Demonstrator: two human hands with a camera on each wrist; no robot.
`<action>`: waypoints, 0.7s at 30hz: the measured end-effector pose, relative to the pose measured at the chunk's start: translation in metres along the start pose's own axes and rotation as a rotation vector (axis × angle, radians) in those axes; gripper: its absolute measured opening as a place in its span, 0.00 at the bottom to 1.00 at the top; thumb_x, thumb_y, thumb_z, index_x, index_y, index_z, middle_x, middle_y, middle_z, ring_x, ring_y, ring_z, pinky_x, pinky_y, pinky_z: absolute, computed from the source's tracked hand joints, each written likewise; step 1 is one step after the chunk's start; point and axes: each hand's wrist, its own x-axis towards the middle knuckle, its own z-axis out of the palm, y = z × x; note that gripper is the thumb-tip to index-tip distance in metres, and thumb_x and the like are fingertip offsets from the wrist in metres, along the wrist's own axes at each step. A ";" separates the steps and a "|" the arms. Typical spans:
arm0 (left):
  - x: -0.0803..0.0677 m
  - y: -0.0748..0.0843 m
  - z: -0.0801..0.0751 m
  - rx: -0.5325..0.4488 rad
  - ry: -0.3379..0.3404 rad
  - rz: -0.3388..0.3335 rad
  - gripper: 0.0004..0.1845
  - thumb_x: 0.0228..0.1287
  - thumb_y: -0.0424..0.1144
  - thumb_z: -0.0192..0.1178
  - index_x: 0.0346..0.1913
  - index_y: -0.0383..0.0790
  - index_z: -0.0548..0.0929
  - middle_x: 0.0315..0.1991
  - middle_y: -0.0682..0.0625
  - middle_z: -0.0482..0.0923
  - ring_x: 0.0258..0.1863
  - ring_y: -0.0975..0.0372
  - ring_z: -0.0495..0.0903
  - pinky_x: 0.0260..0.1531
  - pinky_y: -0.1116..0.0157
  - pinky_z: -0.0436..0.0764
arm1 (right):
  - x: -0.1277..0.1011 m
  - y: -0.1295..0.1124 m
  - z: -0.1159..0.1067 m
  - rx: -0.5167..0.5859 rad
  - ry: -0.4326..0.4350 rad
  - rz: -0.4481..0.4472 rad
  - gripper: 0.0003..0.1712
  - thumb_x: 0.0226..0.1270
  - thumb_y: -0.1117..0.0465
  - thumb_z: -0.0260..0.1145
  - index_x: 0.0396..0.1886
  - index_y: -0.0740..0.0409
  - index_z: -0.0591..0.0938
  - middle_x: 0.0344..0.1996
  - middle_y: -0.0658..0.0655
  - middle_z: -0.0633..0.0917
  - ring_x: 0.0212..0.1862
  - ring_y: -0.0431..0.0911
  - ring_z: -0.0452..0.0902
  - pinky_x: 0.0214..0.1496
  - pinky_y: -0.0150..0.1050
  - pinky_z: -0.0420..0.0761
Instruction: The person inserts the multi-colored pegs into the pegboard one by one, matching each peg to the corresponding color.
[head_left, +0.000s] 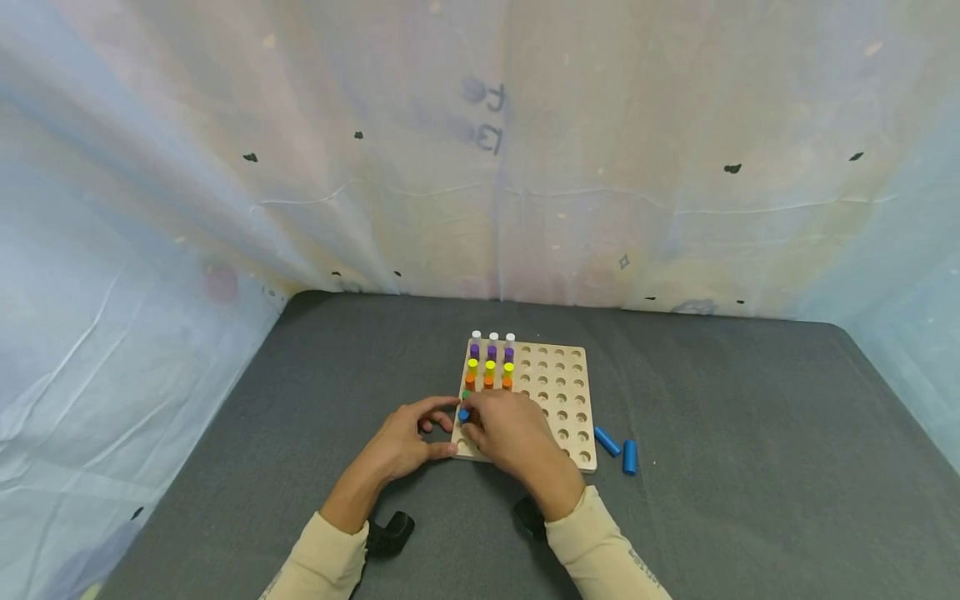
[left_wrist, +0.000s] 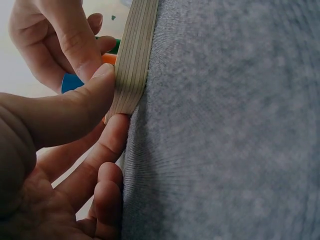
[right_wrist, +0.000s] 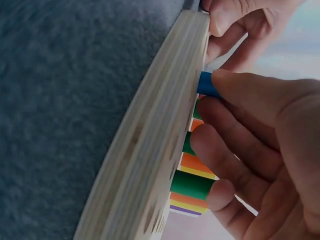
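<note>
A pale wooden pegboard (head_left: 572,408) with rows of round holes lies on the grey cloth. My right hand (head_left: 517,429) pinches a blue peg (right_wrist: 207,85) between thumb and index finger. That peg stands upright at the board's left column, near the front. My left hand (head_left: 405,437) holds the near left corner of the board, its thumb at the front edge and its fingers along the left side. Behind the blue peg run rows of green (right_wrist: 192,184), orange (head_left: 489,382), yellow (head_left: 491,367), purple (head_left: 492,352) and white pegs (head_left: 493,337); the right hand partly hides the green ones.
Two loose blue pegs lie on the cloth right of the board, one slanted (head_left: 607,442) and one pointing forward (head_left: 631,457). A patterned fabric curtain (head_left: 570,233) hangs behind the grey table (head_left: 750,467) and along its sides.
</note>
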 end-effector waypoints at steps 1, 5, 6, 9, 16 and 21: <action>0.000 0.000 0.000 0.001 0.001 -0.001 0.31 0.52 0.36 0.76 0.60 0.55 0.81 0.38 0.59 0.82 0.38 0.63 0.71 0.42 0.62 0.67 | 0.000 0.000 0.000 0.001 0.000 0.000 0.11 0.66 0.53 0.71 0.45 0.48 0.88 0.32 0.45 0.87 0.33 0.39 0.82 0.38 0.38 0.80; 0.000 0.001 0.000 0.006 0.002 -0.002 0.31 0.51 0.36 0.76 0.60 0.55 0.81 0.38 0.59 0.82 0.38 0.63 0.70 0.41 0.62 0.67 | -0.002 0.000 -0.002 0.014 0.004 -0.010 0.10 0.66 0.54 0.71 0.46 0.49 0.88 0.34 0.46 0.88 0.33 0.38 0.81 0.37 0.37 0.80; 0.000 0.001 0.000 0.007 0.002 -0.002 0.31 0.51 0.36 0.76 0.60 0.55 0.81 0.38 0.59 0.82 0.38 0.63 0.70 0.41 0.62 0.67 | -0.003 0.000 -0.003 0.018 0.006 -0.014 0.10 0.66 0.55 0.71 0.46 0.49 0.88 0.34 0.46 0.88 0.33 0.38 0.81 0.37 0.37 0.80; 0.000 0.001 0.001 0.007 0.001 -0.003 0.31 0.51 0.35 0.76 0.60 0.54 0.81 0.38 0.59 0.82 0.38 0.63 0.70 0.41 0.62 0.66 | -0.006 0.001 -0.006 0.033 0.007 -0.023 0.10 0.65 0.57 0.71 0.46 0.49 0.88 0.35 0.46 0.88 0.35 0.38 0.82 0.38 0.37 0.81; 0.001 0.000 0.001 0.006 -0.003 0.008 0.31 0.51 0.36 0.77 0.60 0.54 0.81 0.38 0.59 0.82 0.38 0.63 0.70 0.42 0.61 0.66 | -0.017 0.007 -0.020 0.062 -0.003 0.005 0.15 0.64 0.56 0.72 0.51 0.48 0.87 0.38 0.45 0.89 0.37 0.38 0.82 0.35 0.35 0.78; 0.002 -0.002 0.001 0.006 -0.002 0.024 0.32 0.51 0.36 0.77 0.61 0.54 0.80 0.37 0.60 0.82 0.39 0.63 0.70 0.44 0.61 0.66 | -0.030 0.017 -0.035 0.041 0.044 0.075 0.17 0.62 0.53 0.74 0.51 0.46 0.87 0.42 0.45 0.89 0.33 0.36 0.79 0.33 0.35 0.76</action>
